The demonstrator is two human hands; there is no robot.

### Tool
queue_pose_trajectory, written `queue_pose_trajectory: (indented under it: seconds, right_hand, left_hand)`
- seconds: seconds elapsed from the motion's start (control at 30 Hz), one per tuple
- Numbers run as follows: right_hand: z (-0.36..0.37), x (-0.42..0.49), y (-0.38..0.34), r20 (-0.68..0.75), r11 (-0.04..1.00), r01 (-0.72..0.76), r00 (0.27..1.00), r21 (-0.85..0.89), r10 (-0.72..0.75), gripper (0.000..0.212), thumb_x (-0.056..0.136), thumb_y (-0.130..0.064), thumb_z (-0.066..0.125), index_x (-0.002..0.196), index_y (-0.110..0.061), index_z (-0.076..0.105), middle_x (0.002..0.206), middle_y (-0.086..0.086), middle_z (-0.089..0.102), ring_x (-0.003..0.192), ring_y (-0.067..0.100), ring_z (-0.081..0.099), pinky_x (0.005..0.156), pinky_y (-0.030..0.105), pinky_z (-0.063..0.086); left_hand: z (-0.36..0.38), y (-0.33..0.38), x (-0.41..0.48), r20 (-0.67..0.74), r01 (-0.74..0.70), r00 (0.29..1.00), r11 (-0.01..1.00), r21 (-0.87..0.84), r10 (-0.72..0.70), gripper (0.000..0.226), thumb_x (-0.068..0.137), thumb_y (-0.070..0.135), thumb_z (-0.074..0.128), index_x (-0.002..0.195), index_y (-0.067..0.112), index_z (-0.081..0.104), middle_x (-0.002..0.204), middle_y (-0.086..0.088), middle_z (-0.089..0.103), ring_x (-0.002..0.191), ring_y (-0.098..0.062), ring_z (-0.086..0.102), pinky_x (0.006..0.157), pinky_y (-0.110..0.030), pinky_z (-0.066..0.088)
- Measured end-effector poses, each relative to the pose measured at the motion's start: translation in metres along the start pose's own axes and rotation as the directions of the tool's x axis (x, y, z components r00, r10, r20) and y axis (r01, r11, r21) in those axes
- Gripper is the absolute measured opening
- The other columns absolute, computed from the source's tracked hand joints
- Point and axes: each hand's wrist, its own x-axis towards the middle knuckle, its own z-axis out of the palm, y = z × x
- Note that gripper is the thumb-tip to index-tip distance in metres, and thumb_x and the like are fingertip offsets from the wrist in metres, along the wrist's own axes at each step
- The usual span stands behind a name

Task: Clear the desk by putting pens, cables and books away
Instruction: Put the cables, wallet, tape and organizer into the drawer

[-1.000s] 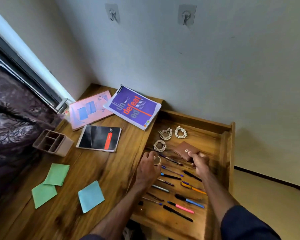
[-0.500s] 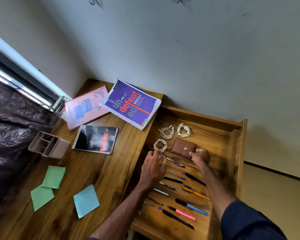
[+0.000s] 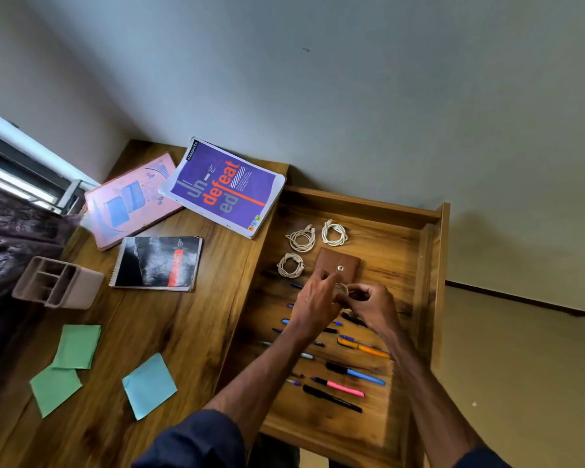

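Over the sunken wooden tray (image 3: 358, 206) my left hand (image 3: 313, 298) and my right hand (image 3: 372, 304) meet, and both pinch a small pale ring (image 3: 341, 290) between their fingertips. Several pens lie in rows under my arms, among them a pink one (image 3: 340, 387), a blue one (image 3: 362, 374) and an orange one (image 3: 365, 348). Three coiled white cables (image 3: 299, 238) (image 3: 334, 233) (image 3: 289, 265) lie at the tray's far end. On the desk top lie a purple book (image 3: 223, 189), a pink book (image 3: 132, 201) and a black notebook (image 3: 157, 261).
A brown snap pouch (image 3: 347, 261) lies just beyond my hands. A beige pen holder (image 3: 58, 282) lies on its side at the desk's left edge. Two green sticky pads (image 3: 76, 346) (image 3: 54, 390) and a blue one (image 3: 149, 385) are near the front. A dark curtain (image 3: 11, 238) hangs left.
My right hand has come left from beside the pouch to meet my left hand at the ring. My left hand has lifted the ring slightly toward the pouch.
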Motion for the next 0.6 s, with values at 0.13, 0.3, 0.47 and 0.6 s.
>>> queue_pose_trajectory:
  seconds: [0.13, 0.3, 0.47, 0.6]
  right_hand:
    - [-0.011, 0.007, -0.004, -0.027, 0.984, -0.014, 1.0, -0.178, 0.01, 0.028, 0.068, -0.039, 0.09, 0.087, -0.022, 0.079, 0.076, -0.004, 0.077, 0.067, 0.013, 0.074, 0.058, 0.033, 0.062]
    - [-0.014, 0.015, 0.001, -0.184, 0.923, -0.026, 0.982, -0.384, -0.049, 0.025, 0.072, -0.032, 0.087, 0.091, -0.018, 0.079, 0.084, -0.004, 0.075, 0.075, 0.014, 0.069, 0.066, 0.03, 0.055]
    - [-0.011, 0.027, 0.003, -0.204, 0.815, -0.041, 0.974, -0.577, -0.095, 0.02, 0.077, -0.011, 0.078, 0.096, -0.006, 0.077, 0.094, 0.012, 0.075, 0.079, 0.022, 0.065, 0.061, 0.025, 0.042]
    - [-0.005, 0.032, 0.005, -0.166, 0.687, -0.115, 0.986, -0.717, -0.008, 0.038, 0.085, -0.019, 0.075, 0.12, -0.008, 0.068, 0.124, 0.014, 0.062, 0.105, 0.025, 0.063, 0.072, 0.029, 0.048]
  left_hand:
    - [0.004, 0.008, 0.004, 0.053, -0.071, 0.996, 0.997, -0.002, 0.071, 0.051, 0.08, 0.029, 0.082, 0.124, 0.02, 0.058, 0.12, -0.005, 0.054, 0.101, -0.019, 0.061, 0.073, -0.021, 0.043]
    - [0.011, 0.008, 0.0, 0.143, -0.074, 0.987, 0.997, -0.023, 0.076, 0.06, 0.082, 0.014, 0.078, 0.134, 0.016, 0.05, 0.132, -0.008, 0.052, 0.113, -0.024, 0.058, 0.087, -0.028, 0.048]
    - [0.018, -0.009, -0.018, 0.141, -0.026, 0.99, 0.999, 0.021, 0.022, 0.053, 0.09, 0.008, 0.068, 0.138, 0.014, 0.046, 0.136, -0.008, 0.049, 0.112, -0.02, 0.056, 0.088, -0.027, 0.048]
    - [0.017, -0.025, -0.03, 0.132, 0.024, 0.991, 0.999, 0.043, -0.029, 0.049, 0.092, 0.006, 0.064, 0.137, 0.016, 0.048, 0.139, -0.006, 0.049, 0.111, -0.019, 0.058, 0.087, -0.024, 0.046]
